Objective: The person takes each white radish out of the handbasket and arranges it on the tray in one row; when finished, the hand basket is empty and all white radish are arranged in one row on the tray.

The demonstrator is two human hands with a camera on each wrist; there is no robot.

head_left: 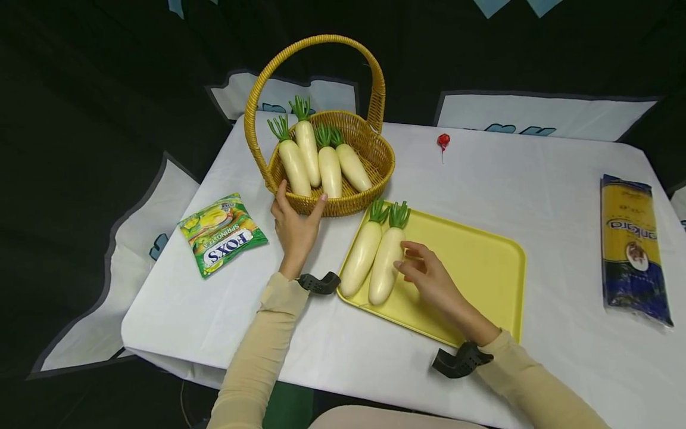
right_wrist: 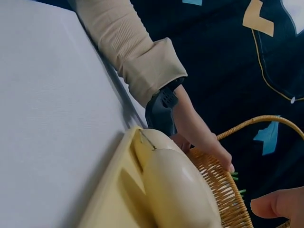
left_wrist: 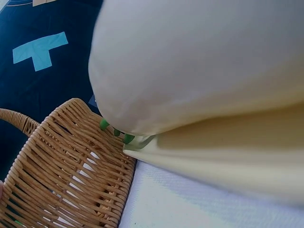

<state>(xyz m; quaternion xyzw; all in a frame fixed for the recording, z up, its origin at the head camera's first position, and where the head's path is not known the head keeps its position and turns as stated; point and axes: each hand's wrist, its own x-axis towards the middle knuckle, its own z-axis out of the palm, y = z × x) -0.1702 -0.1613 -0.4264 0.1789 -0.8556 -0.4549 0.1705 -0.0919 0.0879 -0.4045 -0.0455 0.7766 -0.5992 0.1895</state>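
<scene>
My left hand (head_left: pixel 297 229) rests against the front of a wicker basket (head_left: pixel 383 152), its thumb and fingers spread at the rim. Inside the basket lie several white radishes (head_left: pixel 329 170) with green stem tops. To the right, my right hand (head_left: pixel 429 271) is over a yellow tray (head_left: pixel 477 256), fingers loosely bent and holding nothing. Its thumb and fingertips come right up to the nearer radish (head_left: pixel 387 265) of two on the tray; the other radish (head_left: pixel 361 259) lies beside it. In the left wrist view a radish (left_wrist: pixel 190 61) fills much of the picture.
A green FOX'S candy bag (head_left: pixel 222 233) lies left of the basket. A red lollipop (head_left: pixel 443 141) is at the back of the white-covered table (head_left: pixel 557 238). On the far right sits a yellow and blue packet (head_left: pixel 635 250). The basket's tall handle (head_left: pixel 321 39) arches upward.
</scene>
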